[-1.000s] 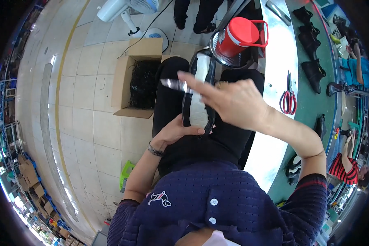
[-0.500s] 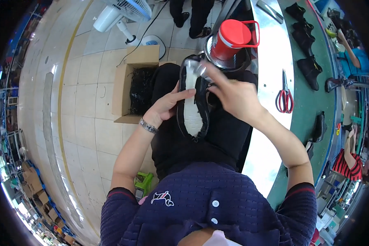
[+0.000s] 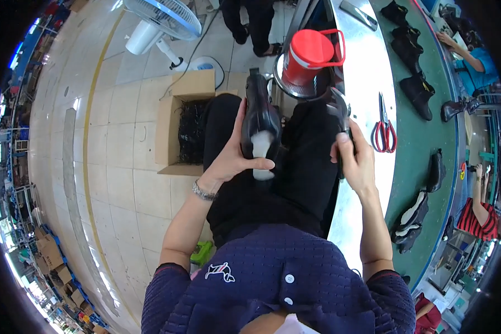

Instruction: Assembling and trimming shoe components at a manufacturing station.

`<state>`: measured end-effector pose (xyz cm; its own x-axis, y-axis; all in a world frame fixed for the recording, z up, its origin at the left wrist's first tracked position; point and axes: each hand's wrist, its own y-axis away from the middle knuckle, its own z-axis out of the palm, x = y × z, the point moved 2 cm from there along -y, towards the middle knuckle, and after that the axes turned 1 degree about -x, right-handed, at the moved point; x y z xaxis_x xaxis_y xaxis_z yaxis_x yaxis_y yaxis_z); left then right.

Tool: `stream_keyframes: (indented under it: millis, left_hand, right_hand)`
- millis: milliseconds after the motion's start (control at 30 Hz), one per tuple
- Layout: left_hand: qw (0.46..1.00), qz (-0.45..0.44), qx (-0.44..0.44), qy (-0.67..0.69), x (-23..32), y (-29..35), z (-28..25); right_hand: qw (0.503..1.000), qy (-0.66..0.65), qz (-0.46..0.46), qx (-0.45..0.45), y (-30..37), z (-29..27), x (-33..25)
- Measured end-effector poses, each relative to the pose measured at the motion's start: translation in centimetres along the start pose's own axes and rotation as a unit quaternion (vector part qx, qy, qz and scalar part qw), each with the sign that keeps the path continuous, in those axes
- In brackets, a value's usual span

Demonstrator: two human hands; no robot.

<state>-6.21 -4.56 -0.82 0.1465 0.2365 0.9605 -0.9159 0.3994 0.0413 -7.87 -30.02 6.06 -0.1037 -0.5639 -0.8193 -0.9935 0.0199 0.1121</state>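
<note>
My left hand [image 3: 236,153] is closed around a black shoe [image 3: 257,108] held above my lap, thumb across its pale, blurred underside. The shoe's smooth dark upper faces me, its narrow end pointing away. On the right, my right hand [image 3: 355,158] grips a hammer-like tool [image 3: 340,106] with a curved metal head and a dark handle. Its head points up and away, apart from the shoe, near the bench edge. Whether it is a hammer or pincers is unclear.
A red lidded jug [image 3: 309,55] stands in a metal-rimmed container beyond my knees. Red-handled scissors [image 3: 384,131] lie on the metal bench, with several black shoes [image 3: 417,97] on the green surface beyond. Left are an open carton [image 3: 164,131] and a fan [image 3: 164,22].
My right hand has drawn the tool back from the shoe, toward the right. My left hand has turned the shoe, so its dark upper shows where the long pale underside faced me.
</note>
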Motion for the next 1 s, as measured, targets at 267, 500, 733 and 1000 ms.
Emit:
stream_keyframes:
  millis: [267,500,733,1000]
  left_hand:
    - [0.99,0.044,-0.085,-0.107,-3.5,1.4,0.2]
    - [0.994,-0.004,-0.097,-0.05,-5.0,2.3,1.1]
    - [0.989,-0.035,-0.126,0.075,-3.0,1.2,3.0]
    - [0.965,-0.093,-0.219,0.114,-0.1,-3.7,7.9]
  right_hand:
    - [0.958,0.113,0.262,-0.013,4.5,-1.3,9.0]
    - [0.903,0.344,0.253,0.052,6.3,-2.4,13.0]
    - [0.987,0.16,-0.017,-0.001,5.8,-1.6,10.0]
    - [0.912,-0.411,-0.012,0.02,6.2,-1.7,3.1]
